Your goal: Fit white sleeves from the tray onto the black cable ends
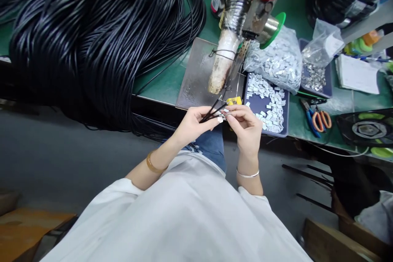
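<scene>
My left hand (195, 124) is closed around black cables (211, 111) whose ends point up and to the right. Close beside it, my right hand (245, 122) pinches a small pale piece at the cable ends; its exact shape is too small to make out. Just beyond my fingertips is a yellow block (234, 101) at the bench edge, below a soldering fixture (242, 55) with a thin tip. A tray of small white-grey pieces (270, 104) stands right beside my right hand.
Large coils of black cable (101, 45) cover the left of the bench. A wrapped fume hose (225, 55) hangs over a metal plate (195, 73). A solder spool (273, 30), a bag of small pieces (276, 59), pliers (310, 118) and scissors (321, 120) lie to the right.
</scene>
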The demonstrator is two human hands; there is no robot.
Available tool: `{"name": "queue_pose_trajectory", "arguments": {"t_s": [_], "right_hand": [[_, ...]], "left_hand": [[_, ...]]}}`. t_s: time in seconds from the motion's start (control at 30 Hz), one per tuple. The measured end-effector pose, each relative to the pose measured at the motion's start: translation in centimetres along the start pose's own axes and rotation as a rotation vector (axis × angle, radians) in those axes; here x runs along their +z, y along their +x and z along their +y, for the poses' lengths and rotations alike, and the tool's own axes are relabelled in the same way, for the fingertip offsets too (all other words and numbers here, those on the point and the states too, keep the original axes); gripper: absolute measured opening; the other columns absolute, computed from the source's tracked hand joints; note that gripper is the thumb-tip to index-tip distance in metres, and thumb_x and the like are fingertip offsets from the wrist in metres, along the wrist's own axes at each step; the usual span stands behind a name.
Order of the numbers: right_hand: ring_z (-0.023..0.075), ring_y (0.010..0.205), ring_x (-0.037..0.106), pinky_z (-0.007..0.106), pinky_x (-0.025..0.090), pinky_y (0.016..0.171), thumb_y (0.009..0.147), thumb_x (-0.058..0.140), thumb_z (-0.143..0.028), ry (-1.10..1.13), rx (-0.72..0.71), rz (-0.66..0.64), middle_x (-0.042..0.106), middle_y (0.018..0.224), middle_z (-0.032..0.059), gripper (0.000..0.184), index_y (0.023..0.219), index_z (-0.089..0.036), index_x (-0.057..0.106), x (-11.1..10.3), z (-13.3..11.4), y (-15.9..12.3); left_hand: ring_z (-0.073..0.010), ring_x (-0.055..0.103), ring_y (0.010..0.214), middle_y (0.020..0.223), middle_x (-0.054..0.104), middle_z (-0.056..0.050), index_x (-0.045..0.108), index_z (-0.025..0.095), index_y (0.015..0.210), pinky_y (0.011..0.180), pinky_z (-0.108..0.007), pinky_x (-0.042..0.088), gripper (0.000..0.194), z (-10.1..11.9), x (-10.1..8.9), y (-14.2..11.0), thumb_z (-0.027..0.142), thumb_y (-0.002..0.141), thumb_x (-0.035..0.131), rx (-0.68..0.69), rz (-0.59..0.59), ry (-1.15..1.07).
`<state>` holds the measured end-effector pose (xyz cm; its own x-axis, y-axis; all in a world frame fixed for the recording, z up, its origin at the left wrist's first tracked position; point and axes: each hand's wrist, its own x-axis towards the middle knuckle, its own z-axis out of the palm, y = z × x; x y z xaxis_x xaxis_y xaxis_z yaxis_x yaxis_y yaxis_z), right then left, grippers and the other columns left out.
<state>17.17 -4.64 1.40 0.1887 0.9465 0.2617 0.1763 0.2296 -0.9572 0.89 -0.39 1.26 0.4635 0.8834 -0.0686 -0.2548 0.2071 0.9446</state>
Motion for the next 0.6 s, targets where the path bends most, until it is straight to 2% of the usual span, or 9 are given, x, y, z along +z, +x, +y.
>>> {"name": "queue_pose_trajectory", "arguments": {"t_s": [0.13,0.23,0.33,0.43,0.53,0.6], "right_hand": [[0.0134,0.092,0.071,0.027,0.062,0.079,0.085,0.07,-0.021,0.012,0.021,-0.016,0.072,0.101,0.0024,0.002,0.085,-0.023,0.071,0.2,0.1,0.0],[0.0149,0.092,0.072,0.03,0.063,0.079,0.087,0.067,-0.021,-0.084,-0.023,0.004,0.072,0.102,0.0033,0.004,0.084,-0.022,0.069,0.7,-0.1,-0.5],[0.0177,0.097,0.071,0.036,0.062,0.087,0.086,0.067,-0.016,-0.327,-0.207,0.109,0.073,0.103,0.004,0.007,0.087,-0.023,0.068,1.2,-0.2,-1.1],[0.0186,0.098,0.071,0.038,0.06,0.09,0.083,0.069,-0.01,-0.514,-0.386,0.182,0.074,0.104,0.0038,0.015,0.091,-0.023,0.069,1.3,-0.1,-1.3],[0.0182,0.095,0.072,0.037,0.06,0.086,0.086,0.065,-0.009,-0.531,-0.417,0.242,0.075,0.1,0.003,0.018,0.096,-0.024,0.069,0.9,0.0,-1.2],[0.0181,0.094,0.072,0.037,0.06,0.084,0.089,0.062,-0.009,-0.519,-0.451,0.279,0.075,0.099,0.0027,0.02,0.1,-0.024,0.068,0.8,-0.1,-1.1]], "left_hand": [[-0.0059,0.048,0.055,0.068,0.064,0.0,0.075,0.012,0.088,0.053,-0.02,0.041,0.025,-0.3,0.0,0.0,0.034,0.076,0.079,0.013,0.005,0.019],[-0.006,0.047,0.054,0.062,0.059,0.001,0.073,0.012,0.081,0.053,-0.019,0.04,0.02,-0.3,0.2,-0.1,0.031,0.078,0.077,0.032,0.017,0.067],[-0.0064,0.049,0.054,0.057,0.055,0.003,0.068,0.012,0.072,0.055,-0.019,0.041,0.02,-0.3,0.5,-0.2,0.029,0.08,0.075,0.072,0.073,0.101],[-0.0067,0.049,0.051,0.055,0.056,0.003,0.068,0.013,0.074,0.054,-0.019,0.041,0.02,-0.3,0.6,-0.1,0.031,0.079,0.075,0.083,0.13,0.071],[-0.006,0.046,0.049,0.054,0.054,0.004,0.071,0.013,0.077,0.05,-0.019,0.038,0.017,-0.4,0.4,0.1,0.029,0.078,0.075,0.077,0.163,0.061],[-0.0066,0.049,0.053,0.058,0.059,0.002,0.072,0.013,0.075,0.053,-0.019,0.041,0.012,-0.4,0.4,0.3,0.024,0.075,0.076,0.088,0.176,0.086]]}}
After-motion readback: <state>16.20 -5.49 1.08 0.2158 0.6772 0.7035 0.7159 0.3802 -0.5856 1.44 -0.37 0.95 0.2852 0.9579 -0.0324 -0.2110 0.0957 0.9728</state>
